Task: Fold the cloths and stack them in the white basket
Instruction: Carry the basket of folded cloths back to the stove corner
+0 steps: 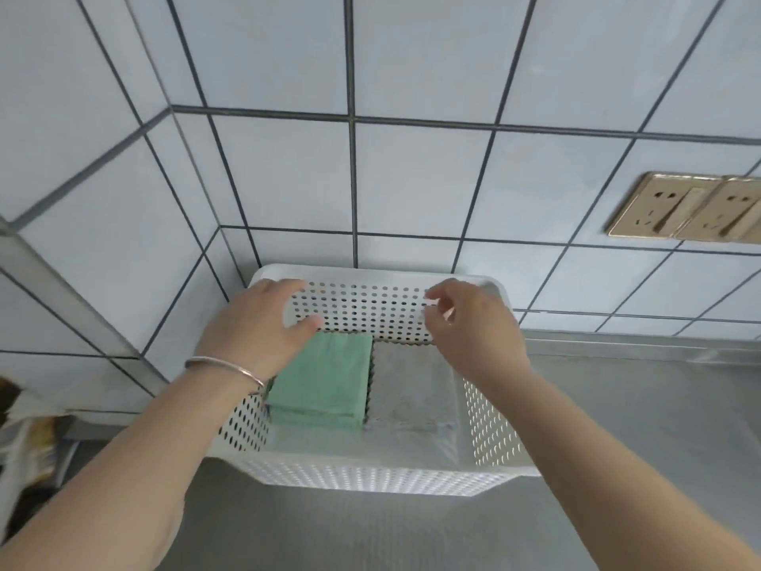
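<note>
Head view looks down on a white basket (370,476) with perforated walls, standing on a grey metal desk (617,447) close to the tiled wall (412,179). Inside it lie two folded stacks side by side: green cloths (325,385) on the left and grey cloths (412,393) on the right, their inner edges touching.

Both hands hover over the far half of the basket. The left hand (259,327) has its fingers spread and relaxed, gripping nothing, its thumb reaching toward the far edge of the green stack; whether the palm touches the cloth cannot be told. A thin metal bangle (224,366) circles that wrist. The right hand (469,327) hangs above the grey stack with fingers loosely curled and nothing between them.

Two gold-coloured wall sockets (692,210) sit on the tiles to the right. At the left edge, something blurred and yellowish (29,443) lies by the wall.
</note>
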### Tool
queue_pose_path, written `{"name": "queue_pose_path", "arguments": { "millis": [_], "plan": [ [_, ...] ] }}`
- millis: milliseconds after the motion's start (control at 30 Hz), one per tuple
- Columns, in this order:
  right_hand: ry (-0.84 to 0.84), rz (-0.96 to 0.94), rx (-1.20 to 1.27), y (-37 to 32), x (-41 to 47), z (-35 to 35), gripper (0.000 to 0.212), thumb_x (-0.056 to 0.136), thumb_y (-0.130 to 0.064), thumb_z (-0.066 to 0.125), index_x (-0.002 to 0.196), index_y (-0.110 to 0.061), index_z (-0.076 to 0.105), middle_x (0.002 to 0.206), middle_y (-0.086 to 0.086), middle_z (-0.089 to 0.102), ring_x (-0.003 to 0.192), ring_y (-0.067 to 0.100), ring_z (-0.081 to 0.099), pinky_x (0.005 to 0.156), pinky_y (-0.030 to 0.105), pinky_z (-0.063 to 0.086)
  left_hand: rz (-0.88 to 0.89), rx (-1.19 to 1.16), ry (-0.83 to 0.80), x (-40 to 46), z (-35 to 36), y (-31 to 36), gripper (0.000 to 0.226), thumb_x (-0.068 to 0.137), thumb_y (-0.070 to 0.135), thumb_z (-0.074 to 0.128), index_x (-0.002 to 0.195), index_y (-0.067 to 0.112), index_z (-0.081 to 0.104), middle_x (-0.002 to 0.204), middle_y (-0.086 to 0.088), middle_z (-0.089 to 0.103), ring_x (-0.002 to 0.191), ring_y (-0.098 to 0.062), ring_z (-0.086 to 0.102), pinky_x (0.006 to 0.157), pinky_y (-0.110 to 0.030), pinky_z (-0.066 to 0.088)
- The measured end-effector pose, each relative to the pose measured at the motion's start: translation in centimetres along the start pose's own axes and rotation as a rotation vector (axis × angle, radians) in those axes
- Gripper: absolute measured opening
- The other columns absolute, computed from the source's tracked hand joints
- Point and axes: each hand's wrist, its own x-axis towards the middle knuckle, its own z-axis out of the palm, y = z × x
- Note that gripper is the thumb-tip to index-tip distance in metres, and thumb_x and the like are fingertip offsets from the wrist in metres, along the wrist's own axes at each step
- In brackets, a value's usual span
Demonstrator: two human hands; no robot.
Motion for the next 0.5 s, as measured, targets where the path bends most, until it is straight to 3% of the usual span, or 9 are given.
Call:
{"name": "queue_pose_path", "arguments": {
  "millis": [67,167,267,400,467,500],
  "plan": [
    [0.114,0.029,-0.137,2.6,-0.3,-0.1,0.029,0.089,-0.021,0.05,0.117,-0.02,0.058,0.113,0.001,0.058,0.111,0.021,0.048,0.084,0.034,0.042,-0.086,-0.108,0.083,-1.1,-0.1,-1.5,0.055,0.087,0.04,0.055,0.137,0.02,0.041,0.142,-0.007,0.038,0.129,-0.025,0.039,0.105,-0.036,0.032],
    [0.166,0.177,-0.222,5.9,-1.2,0.6,0.038,0.085,-0.009,0.049,0.122,-0.016,0.055,0.122,0.008,0.052,0.114,0.028,0.043,0.088,0.038,0.04,-0.207,-0.193,-0.015,-2.0,0.9,-3.4,0.059,0.086,0.039,0.059,0.137,0.018,0.04,0.142,-0.008,0.033,0.129,-0.024,0.038,0.105,-0.034,0.031],
    [0.147,0.257,-0.315,8.1,-2.0,2.0,0.041,0.084,-0.009,0.044,0.124,-0.015,0.051,0.126,0.007,0.047,0.115,0.028,0.04,0.089,0.034,0.036,-0.216,-0.2,-0.02,-2.3,1.6,-4.4,0.035,0.085,0.036,0.061,0.113,0.021,0.047,0.113,-0.007,0.046,0.11,-0.028,0.049,0.084,-0.032,0.037],
    [0.1,0.481,0.109,8.5,-2.0,1.8,0.041,0.091,-0.012,0.041,0.132,-0.007,0.045,0.129,0.014,0.048,0.115,0.032,0.048,0.091,0.036,0.039,-0.377,-0.396,-0.001,-2.0,2.4,-5.6,0.033,0.089,0.027,0.056,0.118,0.011,0.053,0.098,-0.007,0.058,0.089,-0.029,0.058,0.069,-0.03,0.04],
    [0.023,0.547,0.285,8.8,-1.7,1.7,0.038,0.091,-0.012,0.043,0.128,-0.009,0.05,0.114,0.012,0.06,0.098,0.029,0.057,0.078,0.034,0.044,-0.453,-0.502,-0.004,-2.0,2.8,-5.9,0.017,0.091,0.021,0.051,0.094,0.006,0.058,0.071,-0.006,0.055,0.059,-0.021,0.048,0.054,-0.027,0.031],
    [-0.018,0.575,0.353,8.7,-1.7,1.5,0.034,0.091,-0.012,0.044,0.124,-0.01,0.054,0.101,0.011,0.062,0.084,0.026,0.058,0.071,0.033,0.045,-0.479,-0.51,-0.01,-1.9,2.8,-5.9,0.018,0.092,0.02,0.048,0.081,0.007,0.055,0.063,-0.007,0.051,0.054,-0.019,0.043,0.052,-0.026,0.028]
  ]
}}
